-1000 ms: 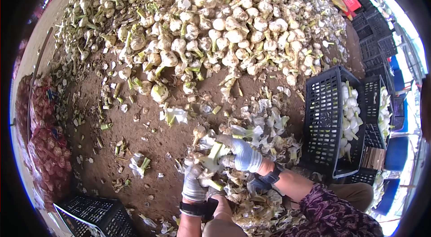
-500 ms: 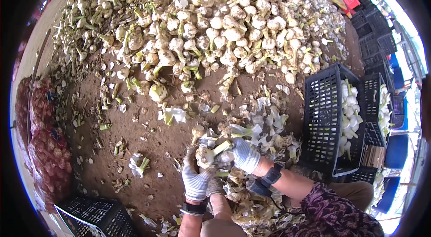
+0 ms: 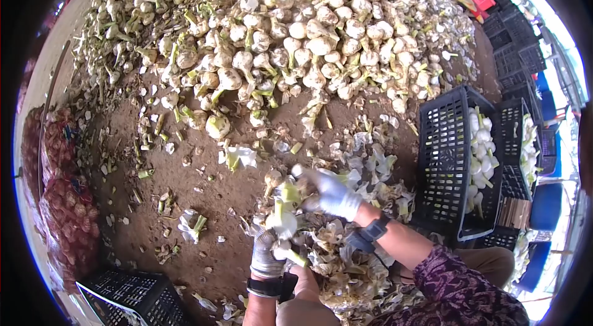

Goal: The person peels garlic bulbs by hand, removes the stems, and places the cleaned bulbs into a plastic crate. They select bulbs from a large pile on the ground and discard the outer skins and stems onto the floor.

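My left hand [image 3: 267, 259], in a striped glove, is closed round a garlic bulb [image 3: 281, 250] whose short cut stem points down to the right. Just above it, a pale piece of garlic husk [image 3: 284, 221] with a greenish upper end overlaps the bulb in this view. My right hand [image 3: 336, 195], also gloved, is up and to the right of the bulb, apart from it. Its fingers point left over the husk litter and are smeared by motion, so I cannot tell what is in them.
A large heap of untrimmed garlic [image 3: 309, 36] spreads across the ground ahead. Peeled skins [image 3: 336, 258] lie below my hands. A black crate [image 3: 445, 165] of white garlic stands at right, another black crate [image 3: 133, 298] at lower left, and red net sacks [image 3: 65, 208] along the left.
My right hand has swung up from the bulb's stem and let go of it. The bulb has tipped lower in my left hand, and a husk now shows above it.
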The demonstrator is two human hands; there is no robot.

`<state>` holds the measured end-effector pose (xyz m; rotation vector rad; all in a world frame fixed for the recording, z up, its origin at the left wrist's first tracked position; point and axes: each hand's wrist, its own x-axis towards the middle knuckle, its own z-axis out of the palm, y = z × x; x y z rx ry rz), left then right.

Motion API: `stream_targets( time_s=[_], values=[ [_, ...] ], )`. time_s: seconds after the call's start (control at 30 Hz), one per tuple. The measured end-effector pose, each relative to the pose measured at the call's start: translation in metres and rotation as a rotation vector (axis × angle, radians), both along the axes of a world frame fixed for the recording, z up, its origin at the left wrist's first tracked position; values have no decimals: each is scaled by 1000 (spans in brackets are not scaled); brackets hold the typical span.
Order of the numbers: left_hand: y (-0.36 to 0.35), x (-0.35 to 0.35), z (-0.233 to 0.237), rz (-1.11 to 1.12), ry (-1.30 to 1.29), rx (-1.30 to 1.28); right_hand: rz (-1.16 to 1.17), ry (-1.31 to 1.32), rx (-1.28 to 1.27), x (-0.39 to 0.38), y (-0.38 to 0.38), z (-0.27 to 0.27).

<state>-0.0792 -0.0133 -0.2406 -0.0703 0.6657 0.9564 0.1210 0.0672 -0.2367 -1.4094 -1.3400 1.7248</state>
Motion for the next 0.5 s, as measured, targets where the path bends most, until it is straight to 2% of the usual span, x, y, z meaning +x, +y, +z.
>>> stream_targets(
  time_s=[0.07, 0.1, 0.13, 0.2, 0.23, 0.27, 0.33, 0.37, 0.4, 0.47, 0.5],
  values=[
    [1, 4, -6, 33, 290, 17, -212, 119, -70, 18, -10, -12],
    [4, 6, -3, 1, 417, 86, -51, 70, 206, 20, -12, -2],
    [9, 10, 2, -35, 542, 156, -31, 212, 95, 14, -14, 17],
    [11, 25, 12, -48, 692, 238, -100, 130, 209, -4, -26, 23],
    [13, 27, 15, -19, 660, 290, -123, 143, 62, -4, -28, 23],
    [15, 28, 18, 11, 630, 341, -122, 145, 63, -2, -28, 20],
    [11, 13, 6, 32, 476, 190, -387, 582, -286, 2, -23, 20],
    [8, 9, 2, 93, 306, 96, -434, 750, -340, 4, -24, 20],
    [9, 2, -1, 40, 106, 79, -435, 749, -341, 3, -27, 17],
    [8, 14, -5, 58, 173, 47, -363, 791, -515, 3, -32, 10],
    [8, 19, -4, 75, 242, 13, -339, 700, -477, 1, -33, 17]
  ],
)
